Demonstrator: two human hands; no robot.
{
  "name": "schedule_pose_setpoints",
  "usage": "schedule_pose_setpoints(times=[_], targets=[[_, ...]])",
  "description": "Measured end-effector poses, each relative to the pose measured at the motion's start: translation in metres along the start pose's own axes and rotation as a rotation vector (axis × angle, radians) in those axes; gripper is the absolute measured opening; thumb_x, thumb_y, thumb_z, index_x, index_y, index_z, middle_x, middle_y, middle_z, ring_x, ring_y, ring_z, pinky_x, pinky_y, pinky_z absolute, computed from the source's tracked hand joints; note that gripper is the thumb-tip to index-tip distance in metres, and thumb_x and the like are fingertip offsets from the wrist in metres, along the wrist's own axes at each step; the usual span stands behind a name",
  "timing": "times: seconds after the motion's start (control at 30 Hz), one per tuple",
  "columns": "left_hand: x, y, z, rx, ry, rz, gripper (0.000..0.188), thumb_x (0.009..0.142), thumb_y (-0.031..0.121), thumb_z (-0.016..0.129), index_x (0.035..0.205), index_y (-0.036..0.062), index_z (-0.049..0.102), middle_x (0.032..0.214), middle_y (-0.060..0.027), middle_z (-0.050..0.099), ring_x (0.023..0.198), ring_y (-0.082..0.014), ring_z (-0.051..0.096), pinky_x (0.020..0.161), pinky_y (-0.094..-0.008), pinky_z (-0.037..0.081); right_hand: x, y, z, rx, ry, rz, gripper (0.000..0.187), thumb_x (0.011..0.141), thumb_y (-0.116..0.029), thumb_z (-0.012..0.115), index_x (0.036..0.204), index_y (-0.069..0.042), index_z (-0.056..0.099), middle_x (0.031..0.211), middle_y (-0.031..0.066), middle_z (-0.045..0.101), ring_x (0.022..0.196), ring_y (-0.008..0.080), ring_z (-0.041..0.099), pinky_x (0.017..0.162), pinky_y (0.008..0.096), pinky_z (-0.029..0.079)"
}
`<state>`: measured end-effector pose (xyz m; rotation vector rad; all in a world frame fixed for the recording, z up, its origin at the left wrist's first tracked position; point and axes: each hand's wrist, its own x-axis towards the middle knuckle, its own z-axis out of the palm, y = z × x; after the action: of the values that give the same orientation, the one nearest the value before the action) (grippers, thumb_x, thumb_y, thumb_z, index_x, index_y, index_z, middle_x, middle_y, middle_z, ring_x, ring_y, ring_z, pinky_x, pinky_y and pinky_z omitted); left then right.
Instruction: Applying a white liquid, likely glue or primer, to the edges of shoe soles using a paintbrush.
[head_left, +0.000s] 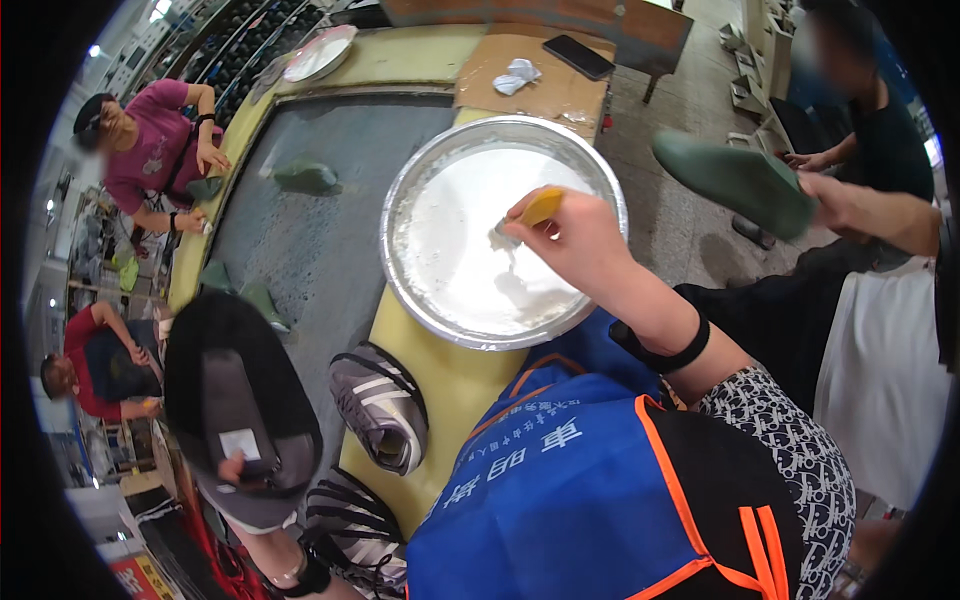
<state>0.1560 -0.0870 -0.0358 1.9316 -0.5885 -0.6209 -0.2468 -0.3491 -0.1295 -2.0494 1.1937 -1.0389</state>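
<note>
Seemingly for control, a yellow-handled brush [544,206] is pinched in the right grip [575,240] over white liquid [450,220] in a round silver metal basin [390,250] at twelve o'clock, while a black-and-grey shoe [235,385] is held clear by the left grip [233,468] at eight.

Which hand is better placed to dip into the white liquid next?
Probably the right hand: it holds the yellow-handled tool over the metal basin. The left hand grips the dark shoe, away from the basin.

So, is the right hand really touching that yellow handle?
Touching. The head view shows the right hand's thumb and fingers pinched around the yellow handle.
</note>
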Motion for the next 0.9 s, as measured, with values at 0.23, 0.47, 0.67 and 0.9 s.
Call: schedule_pose_setpoints(times=[0.23,0.47,0.67,0.9], targets=[[0.041,0.029,0.099,-0.767,-0.546,0.09,0.033,0.089,0.015,0.056,0.117,-0.0023,0.06,0.109,-0.0129,0.068,0.098,-0.0213,0.068,0.089,-0.0334,0.055,0.011,0.003,0.009,-0.193,0.006,-0.061,0.023,0.082,-0.021,0.072,0.084,0.0,0.064,0.079,0.0132,0.063,0.068,0.0326,0.063,0.065,0.0375,0.051],[0.054,0.046,0.201,-0.748,-0.631,-0.277,0.028,0.083,0.013,0.055,0.102,-0.0049,0.064,0.087,-0.0132,0.071,0.071,-0.0229,0.071,0.054,-0.0325,0.059,0.014,0.013,0.004,-0.045,0.111,-0.049,0.025,0.084,-0.024,0.07,0.08,0.0,0.061,0.079,0.0145,0.062,0.07,0.0333,0.063,0.065,0.0409,0.05],[0.003,0.02,0.209,-0.683,-0.872,-0.683,0.024,0.079,0.017,0.057,0.085,-0.0043,0.065,0.064,-0.0108,0.067,0.039,-0.0138,0.056,0.031,-0.0222,0.042,0.018,0.01,-0.013,-0.281,0.019,-0.022,0.021,0.084,-0.02,0.07,0.085,-0.001,0.063,0.081,0.0126,0.062,0.069,0.0297,0.063,0.063,0.0378,0.05],[-0.031,-0.002,0.196,-0.653,-0.817,-0.936,0.01,0.079,0.015,0.06,0.08,0.0058,0.061,0.061,-0.0026,0.06,0.038,-0.0066,0.043,0.033,-0.0191,0.028,0.016,-0.042,-0.007,0.158,-0.083,-0.305,0.013,0.082,-0.017,0.072,0.086,-0.008,0.063,0.083,0.0072,0.063,0.075,0.0277,0.064,0.066,0.0352,0.05]])
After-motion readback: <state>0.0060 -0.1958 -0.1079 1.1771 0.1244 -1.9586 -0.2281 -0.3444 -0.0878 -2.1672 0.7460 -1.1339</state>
